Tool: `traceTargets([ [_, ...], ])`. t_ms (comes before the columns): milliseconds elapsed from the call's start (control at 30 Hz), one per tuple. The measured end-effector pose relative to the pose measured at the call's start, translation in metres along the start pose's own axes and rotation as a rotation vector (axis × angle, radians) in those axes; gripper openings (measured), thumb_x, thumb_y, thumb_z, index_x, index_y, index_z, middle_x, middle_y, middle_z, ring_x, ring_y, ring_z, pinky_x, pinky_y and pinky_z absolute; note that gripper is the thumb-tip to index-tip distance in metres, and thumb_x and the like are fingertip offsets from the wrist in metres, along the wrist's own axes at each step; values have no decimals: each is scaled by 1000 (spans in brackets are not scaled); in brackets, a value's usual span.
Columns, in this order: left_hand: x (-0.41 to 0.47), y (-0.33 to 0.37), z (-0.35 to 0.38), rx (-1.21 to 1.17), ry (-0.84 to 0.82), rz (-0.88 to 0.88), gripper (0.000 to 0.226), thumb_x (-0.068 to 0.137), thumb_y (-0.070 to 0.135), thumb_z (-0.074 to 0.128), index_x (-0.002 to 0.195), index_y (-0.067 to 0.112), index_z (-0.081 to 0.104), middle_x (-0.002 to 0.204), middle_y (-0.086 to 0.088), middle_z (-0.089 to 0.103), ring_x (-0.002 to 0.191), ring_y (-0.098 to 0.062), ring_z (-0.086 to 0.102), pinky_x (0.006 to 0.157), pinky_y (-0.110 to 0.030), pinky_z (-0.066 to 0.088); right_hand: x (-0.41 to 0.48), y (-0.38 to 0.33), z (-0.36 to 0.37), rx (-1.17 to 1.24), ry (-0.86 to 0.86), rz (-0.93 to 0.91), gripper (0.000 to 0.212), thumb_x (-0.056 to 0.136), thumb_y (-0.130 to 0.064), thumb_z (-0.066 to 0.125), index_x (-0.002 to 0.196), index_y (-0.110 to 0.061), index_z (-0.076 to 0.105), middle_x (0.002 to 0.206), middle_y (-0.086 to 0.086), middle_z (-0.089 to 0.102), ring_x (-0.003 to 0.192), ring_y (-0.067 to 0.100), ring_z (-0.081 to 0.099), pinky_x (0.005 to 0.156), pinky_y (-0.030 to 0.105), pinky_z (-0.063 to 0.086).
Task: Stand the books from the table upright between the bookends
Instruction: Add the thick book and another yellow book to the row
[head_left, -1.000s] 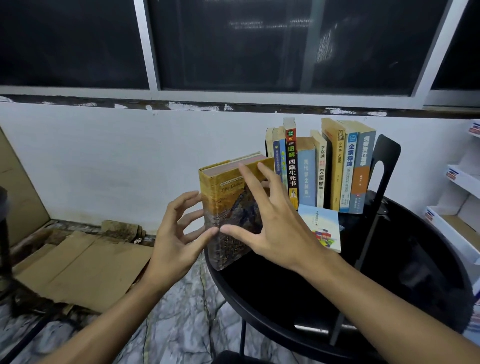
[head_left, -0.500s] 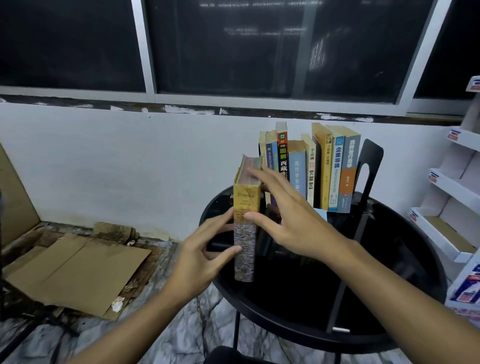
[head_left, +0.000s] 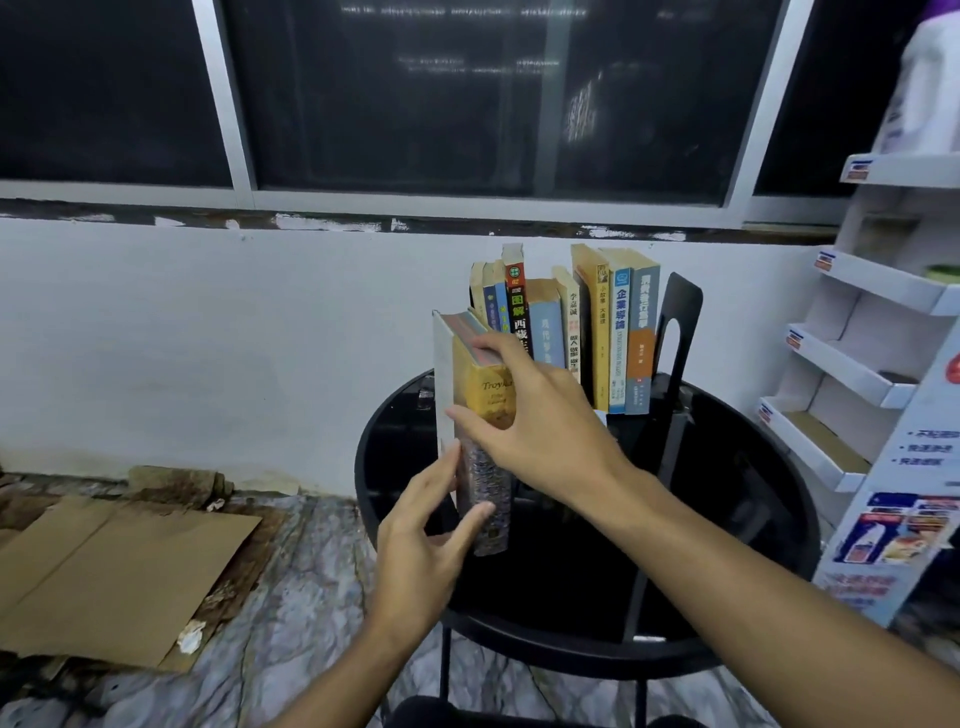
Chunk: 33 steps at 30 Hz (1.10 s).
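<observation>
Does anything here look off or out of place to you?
Yes. The yellow book, gripped by the left hand and right hand in front of the row, seems to have one cover hanging open to the left, away from its pages.

Upright book row (head_left: 597, 332) at back of round table (head_left: 727, 571), bookend (head_left: 681, 295) at its right end. A thick book (head_left: 485, 415) is upright front-left of row, btw. left hand (head_left: 421, 545) below & right hand (head_left: 545, 421) above.

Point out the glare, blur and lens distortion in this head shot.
Head view: pale streaky reflections on the dark window; the held book has soft, slightly motion-blurred spine lettering; wide-angle distortion leans the white shelf at the right edge; lighting dim and flat.
</observation>
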<state>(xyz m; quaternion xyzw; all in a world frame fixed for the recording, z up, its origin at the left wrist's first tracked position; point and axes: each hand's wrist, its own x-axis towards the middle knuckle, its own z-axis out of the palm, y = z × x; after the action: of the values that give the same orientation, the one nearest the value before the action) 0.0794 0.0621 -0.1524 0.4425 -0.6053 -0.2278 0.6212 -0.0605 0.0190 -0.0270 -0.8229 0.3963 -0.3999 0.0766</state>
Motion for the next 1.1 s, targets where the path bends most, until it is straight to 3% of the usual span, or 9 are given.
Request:
traceTargets([
  [100, 1, -1, 3, -3, 11, 21, 65, 86, 12, 75, 144, 29, 51, 143, 21, 55, 132, -8, 54, 91, -10, 51, 0, -2, 7, 8, 79, -24, 49, 93, -35, 68, 136, -25, 48, 89, -8, 65, 60, -1, 52, 59, 20, 42],
  [167, 3, 0, 5, 1, 5, 24, 64, 87, 9, 74, 145, 23, 51, 148, 11, 52, 137, -10, 50, 92, -6, 47, -1, -2, 7, 17, 114, -30, 47, 93, -31, 67, 136, -23, 51, 89, -8, 66, 57, -2, 50, 58, 19, 42],
  [267, 8, 4, 10, -38, 5, 39, 65, 87, 12, 74, 145, 26, 51, 150, 9, 51, 141, -9, 45, 95, -13, 50, -2, -2, 0, 14, 176, -44, 50, 92, -28, 69, 139, -23, 52, 99, -7, 70, 66, 1, 58, 66, 23, 53],
  [367, 19, 15, 17, -77, 8, 58, 66, 84, 15, 78, 144, 26, 54, 143, 11, 57, 133, -11, 54, 87, -27, 60, 0, -3, -18, 17, 248, -61, 51, 91, -24, 72, 139, -21, 54, 95, -15, 65, 66, -6, 58, 63, 8, 45],
  [433, 29, 26, 24, -116, 1, 71, 66, 81, 18, 81, 142, 23, 56, 136, 12, 62, 126, -14, 59, 86, -28, 61, 2, -2, -36, -8, 308, -53, 48, 91, -25, 73, 136, -21, 57, 90, -18, 63, 62, -10, 55, 61, 3, 38],
  [567, 58, 47, 35, -157, 23, 108, 53, 85, 22, 78, 135, 20, 64, 122, 4, 69, 117, -18, 65, 85, -26, 60, 3, 3, -75, -38, 421, -53, 43, 88, -24, 75, 129, -30, 61, 90, -35, 59, 73, -1, 64, 69, 8, 47],
  [800, 140, 68, 67, 50, 32, 295, 33, 95, 20, 70, 127, 26, 69, 123, 15, 68, 119, -4, 61, 96, -29, 55, -17, 36, -124, -156, 512, -5, 38, 85, -20, 77, 122, -25, 66, 91, -35, 57, 75, -20, 56, 67, -2, 35],
  [933, 189, 74, 91, 278, -24, 451, 34, 93, 19, 70, 127, 21, 69, 127, 11, 67, 119, 0, 56, 105, -15, 40, -30, 58, -142, -209, 508, 68, 37, 85, -25, 78, 120, -25, 66, 86, -21, 63, 77, -21, 57, 66, -2, 37],
  [1100, 236, 71, 135, 537, -197, 471, 48, 94, 36, 68, 139, 26, 58, 143, 7, 57, 136, -13, 46, 118, -37, 32, -43, 75, -158, -251, 474, 108, 37, 84, -24, 79, 119, -25, 66, 85, -24, 61, 82, -17, 59, 64, -1, 39],
])
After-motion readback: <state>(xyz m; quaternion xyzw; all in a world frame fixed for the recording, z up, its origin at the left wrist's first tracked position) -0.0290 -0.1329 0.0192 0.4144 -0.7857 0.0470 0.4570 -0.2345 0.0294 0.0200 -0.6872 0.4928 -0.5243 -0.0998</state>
